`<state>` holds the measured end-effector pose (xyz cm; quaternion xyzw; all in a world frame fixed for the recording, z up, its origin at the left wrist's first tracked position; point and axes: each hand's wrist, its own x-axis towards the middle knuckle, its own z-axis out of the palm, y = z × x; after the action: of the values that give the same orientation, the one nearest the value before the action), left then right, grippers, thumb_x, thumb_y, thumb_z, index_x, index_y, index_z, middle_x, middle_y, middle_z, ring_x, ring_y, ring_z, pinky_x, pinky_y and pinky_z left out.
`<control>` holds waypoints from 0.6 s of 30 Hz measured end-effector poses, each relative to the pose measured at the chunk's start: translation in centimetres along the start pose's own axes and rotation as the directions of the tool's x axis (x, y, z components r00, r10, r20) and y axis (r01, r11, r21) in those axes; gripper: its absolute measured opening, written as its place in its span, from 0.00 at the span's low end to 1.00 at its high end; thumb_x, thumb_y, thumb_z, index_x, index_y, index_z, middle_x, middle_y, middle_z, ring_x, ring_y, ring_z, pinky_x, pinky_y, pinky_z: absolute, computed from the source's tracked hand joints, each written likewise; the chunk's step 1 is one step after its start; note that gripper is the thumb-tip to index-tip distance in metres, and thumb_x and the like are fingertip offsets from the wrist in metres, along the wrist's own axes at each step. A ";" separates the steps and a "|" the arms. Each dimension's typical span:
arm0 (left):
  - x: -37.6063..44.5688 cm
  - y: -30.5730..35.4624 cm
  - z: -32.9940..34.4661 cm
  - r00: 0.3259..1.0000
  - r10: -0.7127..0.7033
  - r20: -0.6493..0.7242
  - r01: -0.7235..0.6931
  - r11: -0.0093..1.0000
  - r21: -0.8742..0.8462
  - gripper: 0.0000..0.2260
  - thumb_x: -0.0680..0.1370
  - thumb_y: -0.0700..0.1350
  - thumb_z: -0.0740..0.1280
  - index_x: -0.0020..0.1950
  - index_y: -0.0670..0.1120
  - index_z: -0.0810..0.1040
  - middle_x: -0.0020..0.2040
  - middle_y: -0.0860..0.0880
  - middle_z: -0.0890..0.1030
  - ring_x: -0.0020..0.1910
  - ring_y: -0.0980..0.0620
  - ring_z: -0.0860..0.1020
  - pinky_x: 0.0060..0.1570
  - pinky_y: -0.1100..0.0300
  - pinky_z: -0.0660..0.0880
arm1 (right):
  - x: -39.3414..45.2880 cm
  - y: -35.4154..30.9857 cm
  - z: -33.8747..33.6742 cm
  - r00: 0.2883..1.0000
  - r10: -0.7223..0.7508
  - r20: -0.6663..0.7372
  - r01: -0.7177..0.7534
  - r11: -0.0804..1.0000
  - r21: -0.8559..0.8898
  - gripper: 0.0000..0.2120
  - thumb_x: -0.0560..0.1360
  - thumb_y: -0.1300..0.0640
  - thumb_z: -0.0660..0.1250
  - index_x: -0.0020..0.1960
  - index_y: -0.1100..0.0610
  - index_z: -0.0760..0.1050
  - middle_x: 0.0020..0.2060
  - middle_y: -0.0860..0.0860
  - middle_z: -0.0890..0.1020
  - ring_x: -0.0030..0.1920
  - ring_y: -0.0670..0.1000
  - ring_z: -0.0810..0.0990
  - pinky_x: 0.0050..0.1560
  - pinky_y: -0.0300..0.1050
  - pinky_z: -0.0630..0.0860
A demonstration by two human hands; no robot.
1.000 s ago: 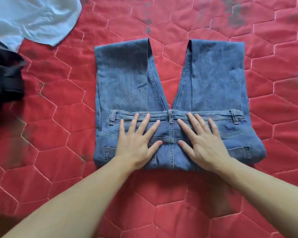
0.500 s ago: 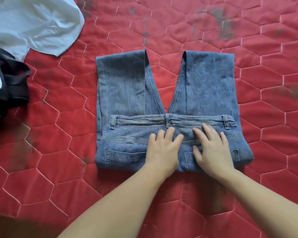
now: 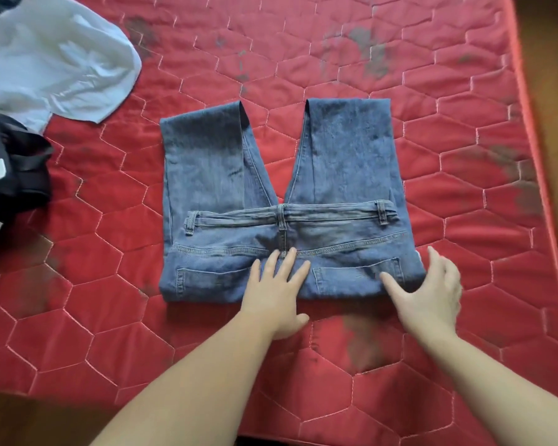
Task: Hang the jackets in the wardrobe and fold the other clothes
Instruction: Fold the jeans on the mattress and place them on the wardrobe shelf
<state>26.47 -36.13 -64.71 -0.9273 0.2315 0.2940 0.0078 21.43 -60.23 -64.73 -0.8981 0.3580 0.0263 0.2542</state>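
A pair of blue jeans (image 3: 226,175) lies folded on the red quilted mattress (image 3: 432,156), waistband doubled back over the two legs. My left hand (image 3: 276,291) rests flat with straight fingers on the near middle of the jeans, by the centre seam. My right hand (image 3: 429,291) is spread at the jeans' near right corner, thumb on the denim and fingers beside the right edge, holding nothing that I can see.
A pale blue garment (image 3: 52,62) lies at the far left corner of the mattress. A black garment with white marks (image 3: 10,175) is heaped at the left edge. The mattress's right edge (image 3: 541,156) borders a brown floor.
Both hands slid to the right along the jeans. My left went from the left half to the centre seam. My right left the seat and reached the right corner. The view pulled back.
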 end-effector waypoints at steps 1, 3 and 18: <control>0.1 0.4 -0.3 1.000 -0.018 0.006 0.019 0.999 -0.030 0.42 0.73 0.66 0.63 0.79 0.58 0.42 0.80 0.49 0.37 0.78 0.44 0.39 0.75 0.40 0.41 | 0.0 -0.2 -0.1 0.996 0.084 0.028 -0.087 0.988 0.129 0.42 0.67 0.45 0.76 0.75 0.55 0.61 0.70 0.60 0.66 0.70 0.59 0.65 0.70 0.55 0.61; 0.4 1.0 -1.2 0.999 -0.050 0.008 0.050 0.991 -0.124 0.38 0.74 0.65 0.62 0.79 0.59 0.47 0.80 0.51 0.41 0.79 0.45 0.42 0.75 0.40 0.44 | 0.3 -0.6 -0.3 0.978 0.176 0.110 -0.201 0.938 0.283 0.41 0.68 0.47 0.76 0.75 0.57 0.60 0.69 0.61 0.68 0.69 0.59 0.68 0.69 0.52 0.63; 7.4 0.4 -8.2 0.964 -0.114 -0.240 0.081 0.986 -0.147 0.31 0.76 0.56 0.63 0.77 0.58 0.56 0.77 0.52 0.58 0.72 0.46 0.60 0.66 0.48 0.60 | 6.4 -10.3 0.5 0.811 -0.498 0.307 0.577 0.767 -0.280 0.31 0.73 0.49 0.67 0.73 0.55 0.64 0.69 0.52 0.70 0.70 0.54 0.66 0.67 0.52 0.65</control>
<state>36.11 -40.84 -61.96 -0.9654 0.1641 0.1905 -0.0697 33.04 -57.69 -62.13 -0.9854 0.0437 0.1139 0.1188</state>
